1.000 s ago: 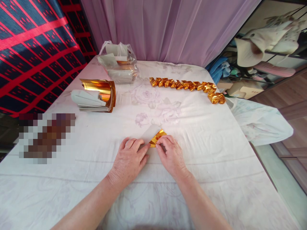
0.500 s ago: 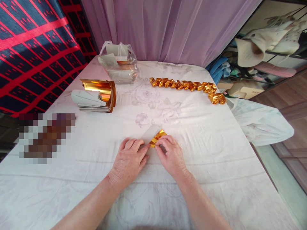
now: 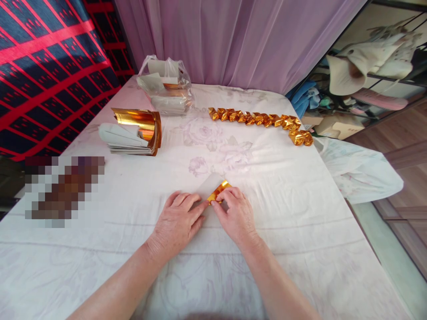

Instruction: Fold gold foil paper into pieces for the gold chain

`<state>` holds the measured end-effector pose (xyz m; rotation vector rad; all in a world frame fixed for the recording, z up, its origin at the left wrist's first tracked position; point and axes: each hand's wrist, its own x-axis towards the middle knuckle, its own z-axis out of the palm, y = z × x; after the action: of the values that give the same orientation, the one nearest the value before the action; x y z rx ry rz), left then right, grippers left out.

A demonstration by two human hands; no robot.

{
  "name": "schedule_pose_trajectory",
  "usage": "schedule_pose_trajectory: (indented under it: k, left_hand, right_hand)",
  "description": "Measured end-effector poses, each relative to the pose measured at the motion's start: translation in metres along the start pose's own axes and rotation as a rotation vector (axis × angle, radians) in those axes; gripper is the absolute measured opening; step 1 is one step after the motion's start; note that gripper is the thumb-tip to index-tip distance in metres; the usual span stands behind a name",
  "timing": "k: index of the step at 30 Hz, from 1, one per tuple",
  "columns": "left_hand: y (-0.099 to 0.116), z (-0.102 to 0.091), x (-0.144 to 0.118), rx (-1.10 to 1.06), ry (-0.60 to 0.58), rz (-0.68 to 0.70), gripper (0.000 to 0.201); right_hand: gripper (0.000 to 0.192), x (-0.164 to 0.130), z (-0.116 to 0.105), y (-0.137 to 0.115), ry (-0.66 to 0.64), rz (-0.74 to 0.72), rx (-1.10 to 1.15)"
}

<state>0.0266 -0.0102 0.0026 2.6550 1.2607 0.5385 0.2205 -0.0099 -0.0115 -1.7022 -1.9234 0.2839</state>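
A sheet of gold foil paper [image 3: 218, 190] lies partly folded on the bed cover, its gold strip showing in front and its pale underside [image 3: 208, 181] behind. With bent fingers, my left hand [image 3: 178, 220] holds down the sheet's left part, the index fingertip at the near corner of the fold. My right hand [image 3: 237, 213] is closed, thumb and index finger pinching the fold's near edge. Both hands' fingertips almost meet there. Beyond them, a row of folded gold paper pieces [image 3: 253, 118] runs to the right, the last few set slightly nearer.
A curled stack of gold foil sheets [image 3: 133, 133] stands at the left, with a clear plastic bag [image 3: 167, 89] of more paper behind it. A blurred-out patch [image 3: 65, 191] covers something at far left. A purple curtain [image 3: 213, 40] hangs behind; a cluttered shelf [image 3: 367, 71] stands right.
My right thumb and fingers have shifted slightly left along the fold, and the gold strip looks flatter at its near end. My left hand stays nearly in place.
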Motion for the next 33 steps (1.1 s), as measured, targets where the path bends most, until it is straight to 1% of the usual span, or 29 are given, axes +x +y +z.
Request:
schedule_pose_trajectory:
  k: [5,10,16,22,28,33]
  left_hand:
    - [-0.006,-0.003,-0.002,-0.044,-0.021,0.017,0.029]
    - [-0.005,-0.004,-0.001,-0.039,-0.015,0.006,0.026]
    - [-0.004,-0.004,0.001,-0.012,-0.011,0.016,0.027]
    - [-0.004,-0.007,0.002,-0.015,-0.023,0.016,0.027]
    - [-0.009,-0.007,0.001,-0.052,-0.020,0.046,0.026]
    - [-0.007,-0.006,0.002,-0.015,-0.006,0.042,0.023]
  right_hand:
    - [0.010,0.000,0.000,-0.001,-0.013,0.008,-0.015]
    - [0.014,0.002,0.000,-0.002,-0.027,0.018,-0.052]
    - [0.013,0.004,-0.001,-0.004,-0.046,0.035,-0.070]
    - [0.014,0.004,0.000,-0.007,-0.038,0.042,-0.104]
    - [0.018,0.004,0.001,-0.010,-0.036,0.067,-0.109]
    - [0.019,0.007,0.001,-0.011,-0.037,0.074,-0.142]
